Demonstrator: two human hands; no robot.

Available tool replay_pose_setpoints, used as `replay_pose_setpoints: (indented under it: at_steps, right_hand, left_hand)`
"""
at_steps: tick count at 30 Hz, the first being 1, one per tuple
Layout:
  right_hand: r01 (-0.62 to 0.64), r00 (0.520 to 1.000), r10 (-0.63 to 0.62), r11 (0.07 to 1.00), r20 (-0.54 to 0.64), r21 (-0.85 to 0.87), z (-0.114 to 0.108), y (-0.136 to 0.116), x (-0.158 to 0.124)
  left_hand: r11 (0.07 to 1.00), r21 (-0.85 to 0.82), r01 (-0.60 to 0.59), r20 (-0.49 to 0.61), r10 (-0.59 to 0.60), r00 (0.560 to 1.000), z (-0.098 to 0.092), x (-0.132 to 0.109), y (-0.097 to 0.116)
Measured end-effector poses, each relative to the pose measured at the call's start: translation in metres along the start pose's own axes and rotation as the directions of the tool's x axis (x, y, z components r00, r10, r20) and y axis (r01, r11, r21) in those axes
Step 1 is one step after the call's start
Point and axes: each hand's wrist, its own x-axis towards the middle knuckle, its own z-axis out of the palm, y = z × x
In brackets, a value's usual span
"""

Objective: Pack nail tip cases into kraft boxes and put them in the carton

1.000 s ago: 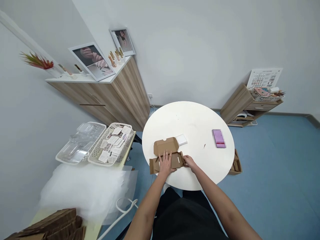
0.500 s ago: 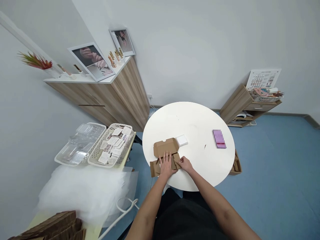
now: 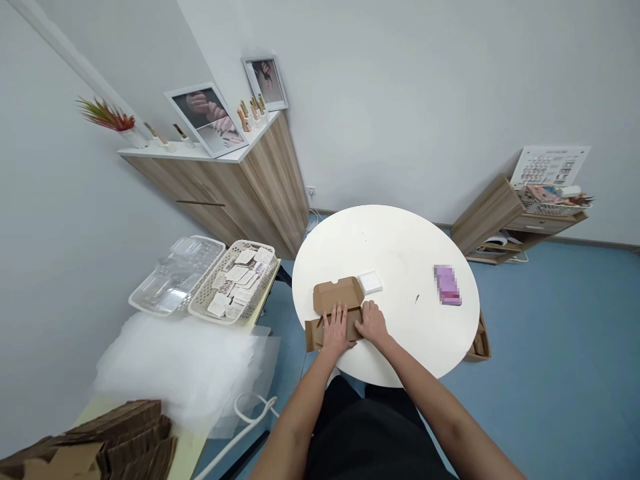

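A brown cardboard mailer box [image 3: 339, 295] lies partly folded near the front left of the round white table [image 3: 395, 247], its lid panel spread away from me. My left hand [image 3: 335, 331] rests on the base of the box with fingers stretched out. At the right end, my right hand [image 3: 373, 323] is closed around the box's side flap, thumb on the inner side. Just beyond the box's right corner sits a flat white square case [image 3: 370, 282]. Part of the base is hidden under my left hand.
A blurred purple item [image 3: 447, 285] lies at the table's right. To the left, a side table holds white baskets [image 3: 233, 283] of cards and clear plastic packs, a stack of translucent sheets [image 3: 175, 373] and folded brown cardboard [image 3: 125, 440]. An open carton [image 3: 481, 340] stands on the floor.
My right hand has turned from pinching the right flap to wrapping over it, and that flap now stands folded up. My left hand stays on the box. The view has shifted slightly.
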Motion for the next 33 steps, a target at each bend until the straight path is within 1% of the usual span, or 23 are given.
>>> replay_pose_setpoints:
  at_steps: [1,2,4,5,6,7,10,12,14,17,20,21,23,25,26,27,29,31,33]
  right_hand:
    - [0.083,0.996,-0.083,0.996,-0.036,-0.010,-0.001,-0.001,0.000]
    - [0.184,0.982,-0.185,0.983,-0.040,-0.020,-0.001,-0.002,0.000]
    - [0.385,0.923,-0.384,0.922,0.035,-0.035,0.001,-0.003,0.003]
    - [0.456,0.888,-0.451,0.889,0.086,-0.044,0.004,-0.004,0.005]
    - [0.501,0.861,-0.490,0.864,0.136,-0.056,0.007,-0.004,0.008]
    - [0.523,0.845,-0.506,0.849,0.176,-0.072,0.011,-0.004,0.010]
    - [0.533,0.837,-0.500,0.837,0.221,-0.126,0.021,-0.005,0.016]
    - [0.531,0.842,-0.498,0.834,0.210,-0.149,0.026,-0.005,0.017]
    - [0.530,0.844,-0.501,0.833,0.188,-0.158,0.028,-0.004,0.017]
    - [0.533,0.844,-0.509,0.832,0.169,-0.154,0.030,-0.002,0.017]
    - [0.523,0.848,-0.496,0.839,0.184,-0.151,0.030,-0.001,0.017]
    - [0.519,0.850,-0.491,0.841,0.190,-0.151,0.031,0.000,0.018]
    - [0.516,0.851,-0.484,0.843,0.202,-0.151,0.030,0.000,0.018]
    - [0.516,0.850,-0.482,0.843,0.213,-0.149,0.029,0.000,0.019]
    - [0.517,0.849,-0.482,0.844,0.218,-0.147,0.028,-0.001,0.020]
    - [0.518,0.847,-0.483,0.843,0.222,-0.144,0.026,-0.002,0.021]
    - [0.520,0.845,-0.484,0.843,0.229,-0.136,0.024,-0.004,0.022]
    - [0.521,0.843,-0.485,0.843,0.232,-0.132,0.023,-0.007,0.024]
    - [0.516,0.847,-0.480,0.846,0.228,-0.133,0.023,-0.009,0.026]
  left_hand:
    - [1.000,-0.002,0.002,0.006,-0.002,1.000,-0.001,0.000,0.000]
    - [1.000,-0.004,0.001,0.012,-0.001,1.000,-0.002,0.000,-0.001]
    - [1.000,-0.014,-0.010,0.023,0.010,1.000,-0.005,-0.001,-0.003]
    - [1.000,-0.023,-0.017,0.027,0.017,0.999,-0.007,-0.002,-0.006]
    - [0.999,-0.033,-0.027,0.033,0.028,0.999,-0.009,-0.003,-0.008]
    - [0.998,-0.045,-0.038,0.039,0.039,0.998,-0.011,-0.004,-0.011]
    - [0.994,-0.084,-0.075,0.058,0.080,0.995,-0.019,-0.008,-0.021]
    - [0.991,-0.100,-0.094,0.064,0.101,0.993,-0.024,-0.013,-0.026]
    - [0.991,-0.097,-0.090,0.056,0.096,0.994,-0.029,-0.020,-0.032]
    - [0.996,-0.081,-0.028,0.008,0.029,1.000,-0.035,-0.037,-0.044]
    - [0.987,-0.112,0.118,-0.044,-0.123,0.991,-0.037,-0.058,-0.059]
    - [0.973,-0.137,0.184,-0.050,-0.192,0.980,-0.036,-0.063,-0.064]
    - [0.921,-0.200,0.334,-0.032,-0.346,0.938,-0.034,-0.071,-0.072]
    - [0.838,-0.268,0.475,0.048,-0.481,0.876,-0.031,-0.074,-0.076]
    - [0.794,-0.302,0.528,0.107,-0.522,0.846,-0.031,-0.073,-0.077]
    - [0.755,-0.334,0.564,0.166,-0.542,0.824,-0.030,-0.071,-0.076]
    - [0.705,-0.385,0.595,0.244,-0.544,0.803,-0.031,-0.065,-0.074]
    - [0.688,-0.410,0.598,0.253,-0.544,0.800,-0.033,-0.058,-0.070]
    - [0.685,-0.419,0.596,0.232,-0.554,0.800,-0.035,-0.053,-0.066]
